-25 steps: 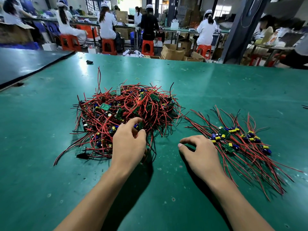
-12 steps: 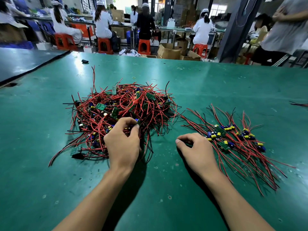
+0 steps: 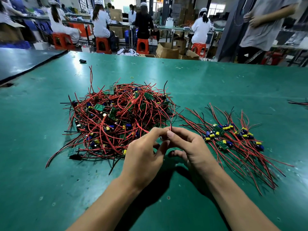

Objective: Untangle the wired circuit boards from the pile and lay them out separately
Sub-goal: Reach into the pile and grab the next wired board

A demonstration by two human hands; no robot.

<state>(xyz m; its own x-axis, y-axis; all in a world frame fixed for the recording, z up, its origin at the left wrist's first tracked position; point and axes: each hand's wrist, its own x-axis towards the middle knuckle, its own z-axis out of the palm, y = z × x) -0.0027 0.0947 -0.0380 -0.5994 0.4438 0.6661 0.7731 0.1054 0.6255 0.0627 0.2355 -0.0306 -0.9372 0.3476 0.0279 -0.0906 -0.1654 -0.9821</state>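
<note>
A tangled pile (image 3: 120, 117) of small green circuit boards with red and black wires lies on the green table (image 3: 216, 84), left of centre. To the right, several boards (image 3: 233, 137) lie spread side by side, their wires fanned out toward the near right. My left hand (image 3: 143, 157) and my right hand (image 3: 191, 147) meet at the pile's near right edge. Both pinch a red and black wire (image 3: 171, 120) that rises from their fingertips and curves back into the pile. The board on that wire is hidden.
A small black object (image 3: 82, 61) and a yellow rubber band (image 3: 132, 77) lie on the far side of the table. A darker table (image 3: 20, 62) adjoins at the left. Loose wires (image 3: 298, 102) show at the right edge. Seated workers and one standing person (image 3: 266, 25) are beyond.
My left hand left the pile's front and moved right; my right hand rose off the table and moved left. They now meet and pinch one wire from the pile.
</note>
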